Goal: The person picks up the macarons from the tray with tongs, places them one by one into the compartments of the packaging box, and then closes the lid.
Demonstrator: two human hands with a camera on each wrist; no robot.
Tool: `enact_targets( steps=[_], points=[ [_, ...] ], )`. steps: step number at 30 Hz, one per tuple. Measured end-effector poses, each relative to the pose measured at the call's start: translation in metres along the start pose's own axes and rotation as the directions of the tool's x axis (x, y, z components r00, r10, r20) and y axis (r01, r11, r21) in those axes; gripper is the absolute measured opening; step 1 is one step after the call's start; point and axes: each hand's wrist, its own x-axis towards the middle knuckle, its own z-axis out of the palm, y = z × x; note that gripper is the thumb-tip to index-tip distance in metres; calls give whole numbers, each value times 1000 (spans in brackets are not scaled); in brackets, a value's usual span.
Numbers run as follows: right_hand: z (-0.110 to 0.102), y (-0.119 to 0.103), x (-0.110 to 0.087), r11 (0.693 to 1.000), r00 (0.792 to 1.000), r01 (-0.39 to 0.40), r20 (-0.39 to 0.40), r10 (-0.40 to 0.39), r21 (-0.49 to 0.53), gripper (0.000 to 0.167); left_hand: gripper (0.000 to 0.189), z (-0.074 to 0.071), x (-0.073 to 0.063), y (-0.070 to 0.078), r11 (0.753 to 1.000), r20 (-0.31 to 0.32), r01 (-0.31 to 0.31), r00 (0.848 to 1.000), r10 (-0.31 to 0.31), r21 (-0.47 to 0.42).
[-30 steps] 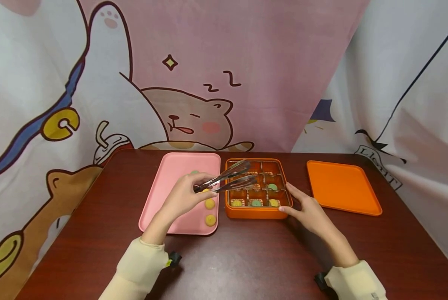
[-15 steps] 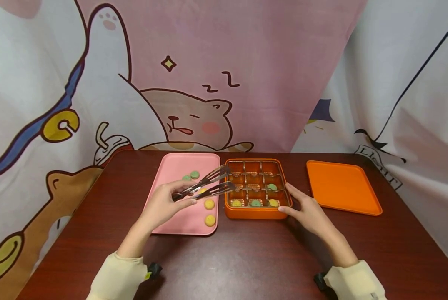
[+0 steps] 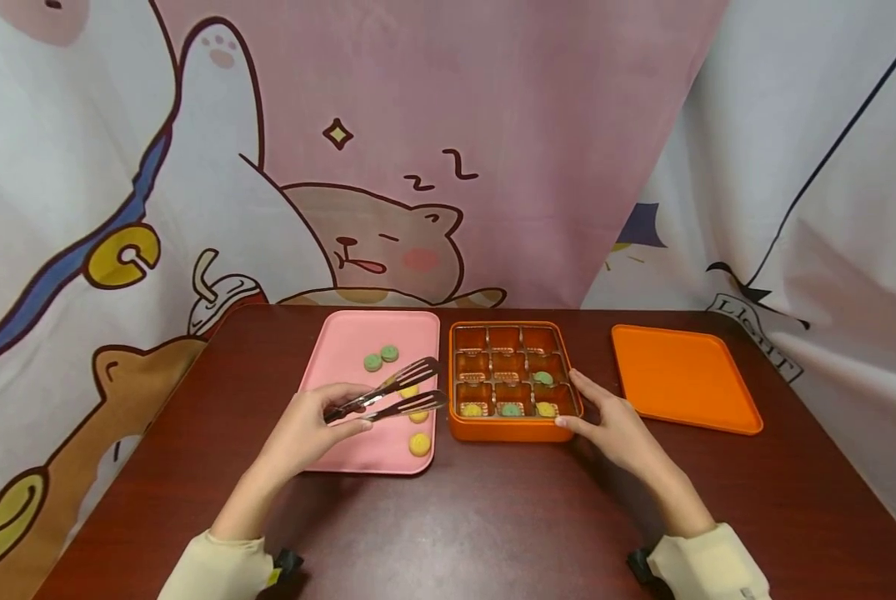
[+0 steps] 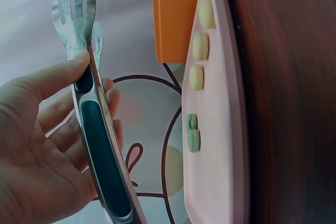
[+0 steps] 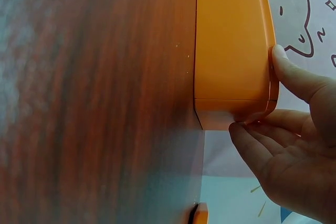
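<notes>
Orange box (image 3: 511,430) at centre, and the right hand (image 3: 616,423) has it by the corner at 4 o'clock, thumb to the front, fingers along the side! Over at 9 o'clock sits the pink tray (image 3: 346,337), and above it the left hand (image 3: 308,432) grips the tongs (image 4: 101,129), tips aimed between 2 and 3 o'clock, parted, nothing visible between them.

So which step is this? It looks like a gap between pick-ups: some pieces boxed, others waiting. Another pick would call for lowering the tips astride a piece, then a soft squeeze, as these rounds look likely to skid.

Now the count! On the tray, two green macarons (image 3: 389,353) sit side by side toward 12 o'clock, with three yellow macarons (image 3: 419,445) down its 3 o'clock edge, the upper two partly behind the tongs. Inside the box, a three-by-three grid: yellow, green, yellow along the 6 o'clock row, plus another green macaron (image 3: 543,378) in the 3 o'clock cell. Further out at 3 o'clock, the lid (image 3: 680,379) lies flat on the table (image 3: 455,533).
</notes>
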Motion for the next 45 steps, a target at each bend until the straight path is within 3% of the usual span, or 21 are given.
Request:
enact_targets(
  steps=[15,26,33,45],
  points=[
    [0,-1,-1,1000,1000,16,-7,-16,-3,82,37,-4,-15,-18,997,-18,-13,1000,14,81],
    [-2,-1,-1,1000,1000,17,-10,-17,-3,82,33,-5,-22,-31,994,20,-23,1000,21,106],
    [-2,-1,0,1000,1000,23,-17,-23,-5,82,33,-7,-26,-33,985,48,-59,998,52,160],
    [0,0,-1,1000,1000,18,-14,-18,-5,82,32,-6,-29,-39,971,117,-73,992,48,226]
  ],
)
